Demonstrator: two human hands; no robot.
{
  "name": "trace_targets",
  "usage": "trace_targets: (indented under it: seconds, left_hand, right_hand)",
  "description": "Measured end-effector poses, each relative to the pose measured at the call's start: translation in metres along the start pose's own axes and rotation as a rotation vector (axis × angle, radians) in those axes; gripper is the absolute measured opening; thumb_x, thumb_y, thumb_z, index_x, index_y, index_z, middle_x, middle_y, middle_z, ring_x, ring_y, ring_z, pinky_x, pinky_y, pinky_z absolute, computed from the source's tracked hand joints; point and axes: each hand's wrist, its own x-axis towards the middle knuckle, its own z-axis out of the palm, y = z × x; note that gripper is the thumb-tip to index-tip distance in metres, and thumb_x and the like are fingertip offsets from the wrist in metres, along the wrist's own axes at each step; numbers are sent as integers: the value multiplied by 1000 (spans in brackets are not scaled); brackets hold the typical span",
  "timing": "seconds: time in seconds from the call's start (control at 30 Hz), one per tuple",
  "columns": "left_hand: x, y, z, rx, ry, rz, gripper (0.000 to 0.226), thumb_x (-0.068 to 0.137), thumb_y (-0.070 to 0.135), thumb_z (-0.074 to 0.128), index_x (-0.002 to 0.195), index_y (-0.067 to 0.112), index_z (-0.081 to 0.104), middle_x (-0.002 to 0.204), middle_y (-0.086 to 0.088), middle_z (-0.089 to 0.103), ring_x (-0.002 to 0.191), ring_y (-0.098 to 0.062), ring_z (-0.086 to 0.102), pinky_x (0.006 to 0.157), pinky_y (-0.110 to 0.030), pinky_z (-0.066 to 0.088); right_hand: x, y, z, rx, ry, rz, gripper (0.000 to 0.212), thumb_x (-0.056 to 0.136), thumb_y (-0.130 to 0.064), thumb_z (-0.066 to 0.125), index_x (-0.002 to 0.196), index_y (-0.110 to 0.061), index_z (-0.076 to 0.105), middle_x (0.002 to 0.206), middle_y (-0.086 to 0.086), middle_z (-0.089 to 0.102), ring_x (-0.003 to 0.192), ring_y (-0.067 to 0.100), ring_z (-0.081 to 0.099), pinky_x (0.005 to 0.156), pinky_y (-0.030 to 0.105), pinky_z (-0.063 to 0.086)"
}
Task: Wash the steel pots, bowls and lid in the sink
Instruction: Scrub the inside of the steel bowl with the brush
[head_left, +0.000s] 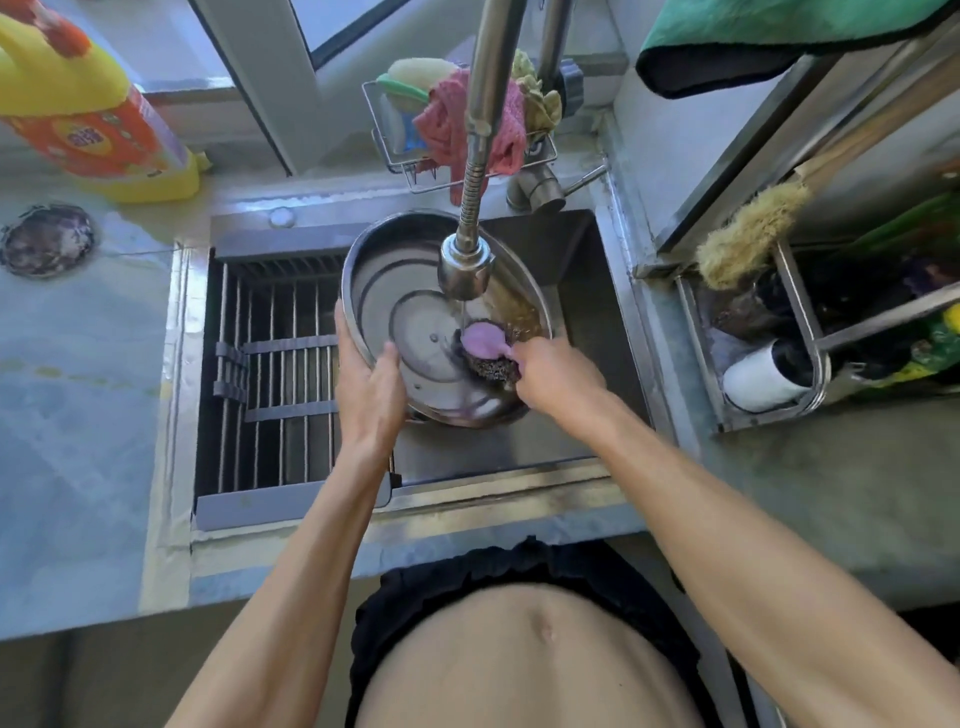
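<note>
A large steel pot (395, 270) is tilted over the sink (582, 249), its opening facing me. My left hand (369, 389) grips its near-left rim, thumb inside. My right hand (550, 374) holds a scrubber (485, 348) with a pink handle and a dark wire pad, pressed against the pot's inner bottom. The pull-out tap head (465, 270) hangs over the pot, and a thin stream of water falls onto the scrubber. Brownish residue shows on the pot's inner right wall.
A drying rack (275, 364) covers the sink's left half. A yellow and orange detergent bottle (93, 119) stands at the back left. A wire caddy (415, 156) behind the tap holds sponges and cloths. To the right, a steel holder (779, 338) holds a brush and utensils.
</note>
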Motion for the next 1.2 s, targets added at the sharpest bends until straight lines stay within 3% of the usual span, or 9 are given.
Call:
trace_targets:
  seconds: [0.13, 0.23, 0.37, 0.57, 0.8, 0.87, 1.0, 1.1, 1.2]
  left_hand:
    - [4, 1, 5, 35, -47, 13, 66, 107, 20, 46, 164, 35, 15, 164, 7, 36, 140, -6, 40, 120, -29, 28]
    - [5, -2, 3, 30, -36, 19, 64, 108, 23, 43, 164, 36, 14, 164, 7, 35, 144, -11, 40, 123, -35, 28]
    - [-2, 0, -2, 37, -110, 116, 65, 107, 21, 48, 163, 36, 19, 163, 12, 36, 144, -6, 39, 123, -36, 30]
    - [-4, 3, 0, 49, -219, 162, 64, 106, 22, 50, 161, 40, 23, 157, 15, 43, 140, -4, 42, 120, -34, 33]
    - [28, 8, -3, 72, -36, 56, 60, 108, 27, 44, 163, 32, 20, 149, -4, 52, 132, -21, 54, 114, -39, 42]
    - [29, 9, -9, 81, -34, 59, 59, 108, 29, 45, 162, 33, 22, 150, -3, 52, 132, -20, 54, 115, -44, 42]
    - [7, 13, -2, 102, -168, 115, 60, 108, 24, 48, 162, 33, 24, 151, 8, 50, 131, -7, 49, 112, -26, 36]
    - [0, 8, 12, 139, -178, 102, 63, 105, 27, 47, 162, 36, 22, 153, 3, 51, 137, -16, 50, 117, -38, 37]
    - [10, 8, 16, 176, -104, 64, 67, 100, 38, 43, 161, 40, 17, 140, -11, 60, 126, -31, 58, 110, -49, 44]
  right_hand:
    - [-26, -11, 13, 69, -95, -38, 22, 93, -13, 50, 108, -18, 64, 98, 11, 59, 85, 34, 58, 64, 33, 37]
    - [-26, 1, 11, -12, -107, 39, 24, 92, -11, 49, 109, -19, 63, 103, 10, 61, 87, 33, 58, 66, 32, 38]
    - [-10, 18, 9, -82, 31, 148, 36, 94, -12, 48, 127, -18, 58, 120, 14, 63, 109, 36, 61, 76, 35, 42]
    - [11, 7, 8, 281, 286, -10, 37, 101, -16, 43, 136, -23, 52, 107, 19, 66, 95, 42, 62, 72, 42, 50]
    - [6, -3, 6, 193, -103, -237, 32, 99, -21, 50, 127, -27, 66, 111, 12, 69, 97, 28, 63, 81, 34, 51]
    - [5, 13, 2, 114, -109, -150, 29, 97, -19, 50, 117, -26, 70, 110, 10, 68, 99, 30, 63, 83, 38, 53]
    - [21, 15, -1, 45, 110, 13, 31, 92, -13, 48, 118, -24, 61, 104, 17, 64, 96, 39, 62, 69, 35, 43]
    - [28, -6, -1, 180, 167, -107, 33, 97, -16, 46, 125, -26, 60, 101, 16, 66, 92, 38, 63, 66, 33, 38]
    - [14, -16, -8, 243, -20, -285, 36, 100, -21, 50, 132, -31, 62, 98, 5, 63, 86, 25, 61, 71, 30, 44]
